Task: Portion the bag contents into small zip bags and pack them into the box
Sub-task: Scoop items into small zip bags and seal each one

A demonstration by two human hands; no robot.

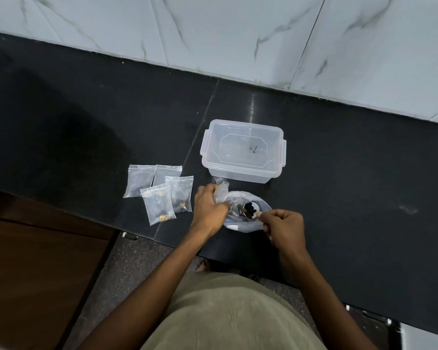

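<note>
Four small zip bags (159,192) lie in a loose, overlapping cluster on the black counter (339,198), left of the hands; two of them show little yellowish pieces inside, and one holds something dark at its bottom. Just right of them sits the large clear bag (248,224), its mouth opened wide and facing up, with dark contents inside. The left hand (209,207) grips the bag's gathered rim on the left side, fingers curled round the crumpled plastic and lifting it a little. It may also hold a small empty bag there, but the plastic is too bunched to tell. The right hand (285,227) pinches the pale handle of a metal spoon (249,209) between thumb and curled fingers; the spoon's bowl is over the bag's mouth and carries a small heap of dark pieces.

Behind the bag, close to it, stands the clear plastic box (243,151) with side clips, its lid seemingly on and a dark scribble showing through the top. It stands just right of a seam in the counter.

Beyond the counter rises a wall of white marbled tiles (238,34). At lower left is a brown wooden surface (36,274), and a speckled floor (127,269) shows below the counter edge, beside the person's olive-beige garment (225,314).
</note>
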